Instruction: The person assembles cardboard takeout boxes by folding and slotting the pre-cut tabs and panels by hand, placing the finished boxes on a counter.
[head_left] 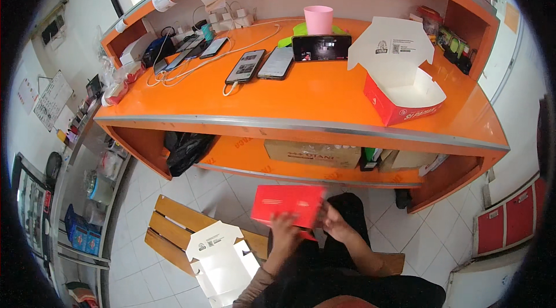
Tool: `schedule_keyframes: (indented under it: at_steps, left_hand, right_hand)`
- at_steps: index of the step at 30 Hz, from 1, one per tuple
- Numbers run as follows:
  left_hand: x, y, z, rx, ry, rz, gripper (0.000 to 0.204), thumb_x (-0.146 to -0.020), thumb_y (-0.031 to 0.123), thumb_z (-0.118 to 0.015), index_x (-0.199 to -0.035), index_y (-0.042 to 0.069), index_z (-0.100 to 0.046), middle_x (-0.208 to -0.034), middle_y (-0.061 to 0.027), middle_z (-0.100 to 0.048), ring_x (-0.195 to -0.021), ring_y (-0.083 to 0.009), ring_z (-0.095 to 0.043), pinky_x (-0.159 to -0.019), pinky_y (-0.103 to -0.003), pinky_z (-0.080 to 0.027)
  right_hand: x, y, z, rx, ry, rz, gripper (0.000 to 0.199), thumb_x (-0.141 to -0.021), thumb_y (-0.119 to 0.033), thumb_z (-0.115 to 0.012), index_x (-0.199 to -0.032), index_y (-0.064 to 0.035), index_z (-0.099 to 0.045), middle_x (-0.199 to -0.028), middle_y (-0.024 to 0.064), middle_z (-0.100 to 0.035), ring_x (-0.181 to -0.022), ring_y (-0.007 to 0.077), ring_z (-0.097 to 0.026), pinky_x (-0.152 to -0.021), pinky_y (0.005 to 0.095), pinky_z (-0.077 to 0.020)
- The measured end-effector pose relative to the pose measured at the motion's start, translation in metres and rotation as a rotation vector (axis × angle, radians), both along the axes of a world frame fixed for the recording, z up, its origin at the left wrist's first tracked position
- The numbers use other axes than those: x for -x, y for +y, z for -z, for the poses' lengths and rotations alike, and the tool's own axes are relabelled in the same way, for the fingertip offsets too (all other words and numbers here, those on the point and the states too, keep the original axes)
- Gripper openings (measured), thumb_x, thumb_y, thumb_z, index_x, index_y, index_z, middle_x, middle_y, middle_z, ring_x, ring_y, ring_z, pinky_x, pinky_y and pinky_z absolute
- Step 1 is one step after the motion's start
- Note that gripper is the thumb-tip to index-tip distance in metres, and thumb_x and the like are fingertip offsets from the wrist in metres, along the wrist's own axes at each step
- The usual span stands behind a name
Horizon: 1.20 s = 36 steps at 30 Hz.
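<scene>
Above my lap is a red cardboard food box [288, 201], partly folded, with a small flap sticking out at its lower edge. My left hand [284, 231] grips its near side, fingers spread over the red face. At the right end, my right hand [335, 222] has its fingers closed at the box's edge, slightly blurred. A flat unfolded box blank [223, 270], white side up, lies on the wooden bench to my left. On the orange counter stands a folded red and white box [399, 102] with its lid raised.
The orange counter [191, 96] carries several phones, one phone [321, 48] propped sideways before a pink cup [318, 19], and white cables. Its lower shelf holds a black bag [188, 151] and a cardboard carton [313, 153]. The slatted wooden bench [165, 238] stands below.
</scene>
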State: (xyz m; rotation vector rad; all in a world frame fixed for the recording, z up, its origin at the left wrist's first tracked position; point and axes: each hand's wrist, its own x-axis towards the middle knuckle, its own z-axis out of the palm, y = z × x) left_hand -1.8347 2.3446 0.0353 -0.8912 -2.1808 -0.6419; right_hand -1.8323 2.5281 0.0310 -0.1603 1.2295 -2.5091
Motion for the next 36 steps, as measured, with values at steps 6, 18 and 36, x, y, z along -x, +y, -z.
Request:
schedule_keyframes:
  at_steps: [6, 18, 36]
  left_hand:
    - [-0.009, 0.020, -0.009, -0.719, -0.323, 0.098, 0.063, -0.054, 0.041, -0.080, -0.088, 0.005, -0.042, -0.104, -0.0126, -0.049, -0.105, -0.0304, -0.047, -0.094, -0.044, -0.033]
    - [-0.003, 0.002, -0.039, -0.258, -0.418, 0.078, 0.036, -0.076, 0.023, -0.062, -0.109, 0.009, -0.056, -0.127, -0.0201, -0.036, -0.108, -0.0350, -0.040, -0.090, -0.041, -0.034]
    - [0.005, -0.043, -0.013, -0.314, -0.875, 0.341, 0.046, -0.088, 0.022, -0.044, -0.130, 0.006, -0.037, -0.137, -0.0157, -0.019, -0.113, -0.0254, -0.041, -0.093, -0.034, -0.033]
  right_hand:
    - [0.014, -0.027, -0.025, 0.195, -0.032, 0.236, 0.035, -0.079, -0.005, -0.060, -0.111, -0.0048, -0.047, -0.112, 0.0056, -0.052, -0.097, 0.0182, -0.054, -0.084, 0.0328, -0.0436]
    - [0.015, -0.041, -0.032, 0.400, -0.108, 0.247, 0.034, -0.089, -0.030, -0.047, -0.115, -0.0080, -0.044, -0.108, 0.0059, -0.054, -0.102, 0.0174, -0.052, -0.084, 0.0343, -0.0444]
    - [-0.007, -0.023, -0.031, -1.027, 0.520, -0.170, 0.052, -0.079, -0.017, -0.060, -0.125, -0.0052, -0.039, -0.117, 0.0190, -0.050, -0.108, 0.0309, -0.050, -0.088, 0.0365, -0.0395]
